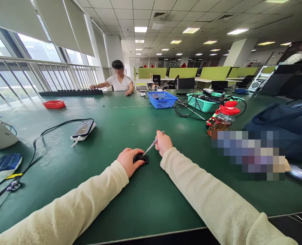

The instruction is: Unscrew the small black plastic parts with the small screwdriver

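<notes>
A small black part [141, 158] lies on the green table [140, 197], in front of me near the middle. My left hand [129, 161] grips its left side, with the thumb at the near edge and fingers at the far edge. My right hand [163, 143] is closed around the upper end of a thin screwdriver-like tool [150, 146]. The tool slants down to the left, its tip at the top of the black part. Fine details of the part are too small to tell.
Left: a phone on a white block [83, 129], black cord, red tray [54, 104], blue-and-white glove [5, 164]. Beyond: blue basket [162, 100], green basket [204, 103] with cables, a seated person [119, 80]. Right: red-lidded bottle [222, 119], dark bag [283, 126].
</notes>
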Motion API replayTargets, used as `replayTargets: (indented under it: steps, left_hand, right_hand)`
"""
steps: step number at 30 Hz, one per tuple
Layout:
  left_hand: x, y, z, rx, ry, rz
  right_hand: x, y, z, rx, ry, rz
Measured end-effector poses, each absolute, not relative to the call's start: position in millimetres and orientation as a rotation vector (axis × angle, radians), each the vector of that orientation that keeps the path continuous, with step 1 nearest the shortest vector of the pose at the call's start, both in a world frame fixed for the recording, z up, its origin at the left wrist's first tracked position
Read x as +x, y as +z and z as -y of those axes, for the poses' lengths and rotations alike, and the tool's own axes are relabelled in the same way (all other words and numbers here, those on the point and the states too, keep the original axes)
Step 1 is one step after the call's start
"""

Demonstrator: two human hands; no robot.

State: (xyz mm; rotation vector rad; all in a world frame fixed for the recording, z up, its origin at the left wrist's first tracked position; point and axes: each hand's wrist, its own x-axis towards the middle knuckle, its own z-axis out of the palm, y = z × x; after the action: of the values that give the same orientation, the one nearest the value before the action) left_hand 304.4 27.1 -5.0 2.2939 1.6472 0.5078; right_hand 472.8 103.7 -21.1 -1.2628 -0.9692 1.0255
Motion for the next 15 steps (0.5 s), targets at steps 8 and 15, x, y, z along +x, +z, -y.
replayTargets:
  steps: [8,15]
  left_hand:
    - [303.4,-5.6,-29.5,2.29,0.516,-1.638]
    - [304.9,-2.9,-26.1,2.302,0.511,-1.627]
  right_hand:
    - [474.0,-5.6,-93.9,-1.197,0.791,1.028]
    - [478.3,11.3,-74.4,-1.171,0.54,1.251]
